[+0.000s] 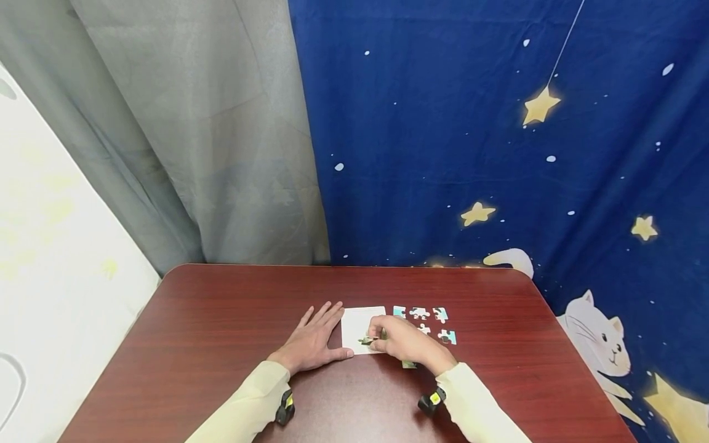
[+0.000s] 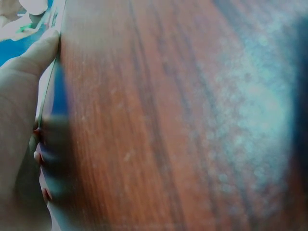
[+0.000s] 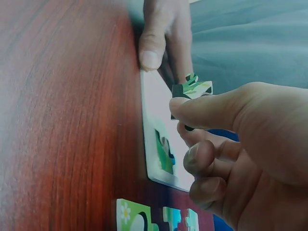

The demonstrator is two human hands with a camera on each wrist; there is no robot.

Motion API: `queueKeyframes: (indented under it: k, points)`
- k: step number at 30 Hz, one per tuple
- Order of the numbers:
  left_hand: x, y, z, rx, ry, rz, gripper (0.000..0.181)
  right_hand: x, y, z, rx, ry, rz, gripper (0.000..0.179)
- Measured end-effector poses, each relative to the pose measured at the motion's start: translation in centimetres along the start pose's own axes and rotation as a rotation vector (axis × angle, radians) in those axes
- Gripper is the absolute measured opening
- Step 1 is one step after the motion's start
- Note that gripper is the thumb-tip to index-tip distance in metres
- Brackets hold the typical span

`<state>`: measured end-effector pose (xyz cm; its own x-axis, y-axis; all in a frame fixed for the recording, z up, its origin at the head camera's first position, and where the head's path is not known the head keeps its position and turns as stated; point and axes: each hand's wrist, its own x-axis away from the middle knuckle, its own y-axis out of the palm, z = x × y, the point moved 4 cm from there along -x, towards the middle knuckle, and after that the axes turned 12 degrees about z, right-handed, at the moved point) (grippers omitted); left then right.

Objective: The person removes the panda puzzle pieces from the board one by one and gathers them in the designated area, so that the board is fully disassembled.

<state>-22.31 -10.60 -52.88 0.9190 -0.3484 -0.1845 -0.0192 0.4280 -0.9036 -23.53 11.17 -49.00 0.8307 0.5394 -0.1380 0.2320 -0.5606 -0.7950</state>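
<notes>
A white puzzle board (image 1: 357, 320) lies flat on the table between the two hands. Beside its left edge my left hand (image 1: 311, 346) rests with fingers spread, its thumb and a fingertip touching the border. Between thumb and fingers, my right hand (image 1: 408, 341) pinches a green puzzle piece (image 3: 195, 90) just above the board, tilted. In the right wrist view, another green piece (image 3: 164, 153) sits in a corner of the board. The left wrist view shows the left thumb (image 2: 41, 53) along the board's edge; much of the rest is blurred.
Several loose puzzle pieces (image 1: 420, 313) lie right of the board, some partly hidden by the right hand. A green piece with a flower (image 3: 129, 214) is nearest the front. Behind the dark red table (image 1: 244, 301) hang a grey curtain (image 1: 221, 154) and a blue star-patterned one (image 1: 421, 154).
</notes>
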Motion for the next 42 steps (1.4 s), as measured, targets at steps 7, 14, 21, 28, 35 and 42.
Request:
queueKeyframes:
  k: [7,14,21,28,35,42]
  points:
    - [0.1,-0.1,0.0,0.003,0.001,0.003,0.102,0.9,-0.6,-0.5,-0.035,-0.027,-0.005,0.016]
    - [0.1,-0.1,0.0,0.008,0.002,0.001,0.102,2.0,-0.4,-0.5,0.021,-0.009,0.009,0.030]
    - [0.1,0.0,0.0,0.004,0.006,0.000,0.102,3.1,-1.4,-0.1,0.031,-0.058,0.043,0.025]
    - [0.1,0.0,0.0,-0.002,0.010,-0.003,0.102,4.0,-2.4,0.7,0.023,-0.036,0.092,0.012]
    - [0.0,-0.1,-0.1,-0.002,0.006,-0.001,0.102,4.7,-3.2,1.4,-0.041,0.028,0.098,0.011]
    - [0.1,-0.1,0.1,0.007,0.001,-0.001,0.103,5.9,-4.0,2.6,0.018,0.033,0.140,0.013]
